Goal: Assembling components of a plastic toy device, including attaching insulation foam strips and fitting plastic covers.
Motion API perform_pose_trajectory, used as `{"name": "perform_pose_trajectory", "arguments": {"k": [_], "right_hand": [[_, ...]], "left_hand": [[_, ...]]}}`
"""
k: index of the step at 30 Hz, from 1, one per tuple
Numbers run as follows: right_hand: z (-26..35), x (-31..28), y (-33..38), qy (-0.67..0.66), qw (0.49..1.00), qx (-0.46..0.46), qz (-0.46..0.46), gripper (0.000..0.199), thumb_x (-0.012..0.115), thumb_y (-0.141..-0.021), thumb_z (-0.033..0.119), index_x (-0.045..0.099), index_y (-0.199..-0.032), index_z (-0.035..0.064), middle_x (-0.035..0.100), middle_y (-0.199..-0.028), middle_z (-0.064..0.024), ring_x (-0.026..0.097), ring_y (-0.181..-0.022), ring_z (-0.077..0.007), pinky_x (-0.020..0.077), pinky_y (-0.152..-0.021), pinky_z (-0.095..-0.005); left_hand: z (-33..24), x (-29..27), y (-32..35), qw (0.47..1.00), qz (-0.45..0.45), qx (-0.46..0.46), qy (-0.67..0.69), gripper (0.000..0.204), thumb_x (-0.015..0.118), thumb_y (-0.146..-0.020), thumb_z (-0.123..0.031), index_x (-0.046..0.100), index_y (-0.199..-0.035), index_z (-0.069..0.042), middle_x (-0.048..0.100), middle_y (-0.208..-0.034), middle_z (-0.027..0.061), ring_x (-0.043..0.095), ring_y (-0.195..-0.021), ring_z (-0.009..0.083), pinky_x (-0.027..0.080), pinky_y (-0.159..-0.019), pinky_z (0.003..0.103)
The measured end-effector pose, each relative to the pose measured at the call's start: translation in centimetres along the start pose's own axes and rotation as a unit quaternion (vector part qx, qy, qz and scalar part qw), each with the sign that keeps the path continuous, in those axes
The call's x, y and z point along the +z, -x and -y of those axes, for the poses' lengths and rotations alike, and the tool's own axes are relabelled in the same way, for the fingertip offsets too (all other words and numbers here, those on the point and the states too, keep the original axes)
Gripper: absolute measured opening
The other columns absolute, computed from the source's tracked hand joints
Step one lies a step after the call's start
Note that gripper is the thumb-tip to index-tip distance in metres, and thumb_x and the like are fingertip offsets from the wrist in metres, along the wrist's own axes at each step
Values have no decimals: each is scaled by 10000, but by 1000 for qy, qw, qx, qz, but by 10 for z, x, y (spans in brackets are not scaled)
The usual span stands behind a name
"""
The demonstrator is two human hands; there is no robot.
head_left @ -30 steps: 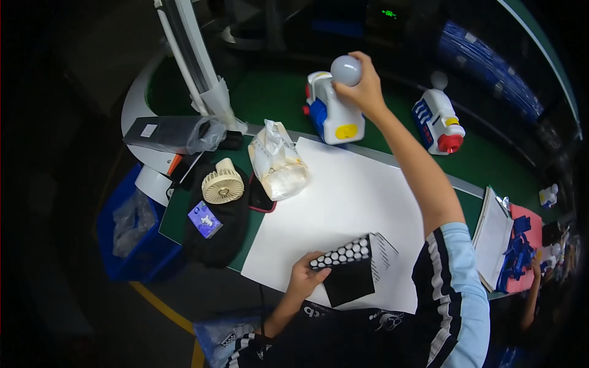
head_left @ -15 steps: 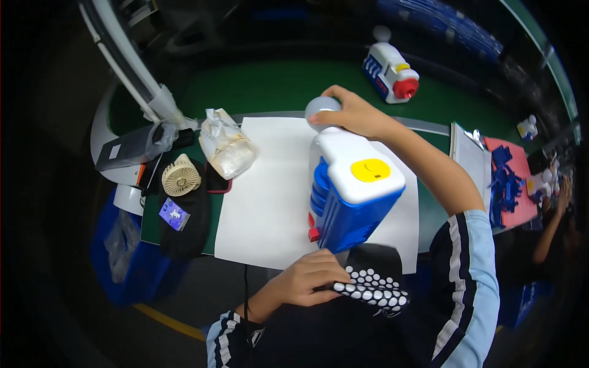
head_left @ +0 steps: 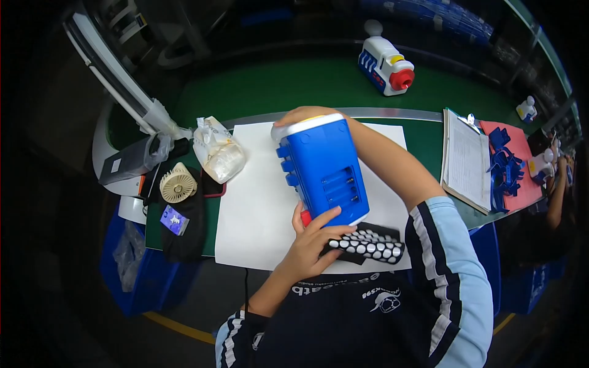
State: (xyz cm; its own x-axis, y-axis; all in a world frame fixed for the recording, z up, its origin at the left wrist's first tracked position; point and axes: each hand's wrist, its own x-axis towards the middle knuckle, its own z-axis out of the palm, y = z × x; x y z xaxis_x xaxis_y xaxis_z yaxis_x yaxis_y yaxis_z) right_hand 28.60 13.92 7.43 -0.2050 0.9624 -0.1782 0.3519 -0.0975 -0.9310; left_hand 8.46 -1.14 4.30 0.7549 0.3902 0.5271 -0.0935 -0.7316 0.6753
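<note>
A blue and white plastic toy (head_left: pixel 319 150) is tilted above the white sheet, its blue face toward me. An uncovered battery compartment (head_left: pixel 341 187) with small metal springs shows in that face. My right hand (head_left: pixel 302 115) grips the toy's far white end, most of its fingers hidden behind it. At the near end, my left hand (head_left: pixel 311 247) touches the toy with its fingertips. Between thumb and fingers, that same hand pinches a curled black sheet of round white stickers (head_left: pixel 374 246).
White paper (head_left: pixel 245 227) covers the middle of the green table. On the left are a plastic bag (head_left: pixel 218 150), a small fan (head_left: pixel 178 184) and a purple box (head_left: pixel 174 219). A clipboard (head_left: pixel 463 159) and blue parts (head_left: pixel 504 175) lie right. A similar toy (head_left: pixel 386 64) stands farther back.
My right hand has tipped the toy over, turning its blue battery side toward me. My left hand has moved up against the toy's near end, still holding the sticker sheet.
</note>
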Motion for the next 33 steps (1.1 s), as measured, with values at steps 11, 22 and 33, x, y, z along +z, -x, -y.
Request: {"name": "perform_pose_trajectory", "arguments": {"k": [11,22,33], "right_hand": [[-47,9,2,-210,976,36,-34,485,451,-875,335,516,-1123,-77,544,-1056,-291,624,-877,-311,538,-617,-342],[-10,7,216,63,950,-255,-171,571,784,-561,198,506,-1034,40,558,-1014,-139,525,-1010,-258,366,-912,-380],[-47,43,224,23,931,-264,-252,452,748,-618,-34,505,-997,1,590,-875,-115,596,-835,-177,466,-728,-266]], "left_hand": [[12,5,-8,995,-78,-3,-66,262,611,-747,-141,472,-963,-89,611,-1037,-15,446,-1150,233,81,-979,502],[9,14,-25,986,-122,-14,-116,207,664,-729,-190,519,-787,-53,620,-939,28,509,-1068,225,143,-969,502],[10,16,-18,986,-124,-15,-113,334,660,-714,-340,577,-612,-33,629,-965,25,453,-1120,238,130,-989,493]]}}
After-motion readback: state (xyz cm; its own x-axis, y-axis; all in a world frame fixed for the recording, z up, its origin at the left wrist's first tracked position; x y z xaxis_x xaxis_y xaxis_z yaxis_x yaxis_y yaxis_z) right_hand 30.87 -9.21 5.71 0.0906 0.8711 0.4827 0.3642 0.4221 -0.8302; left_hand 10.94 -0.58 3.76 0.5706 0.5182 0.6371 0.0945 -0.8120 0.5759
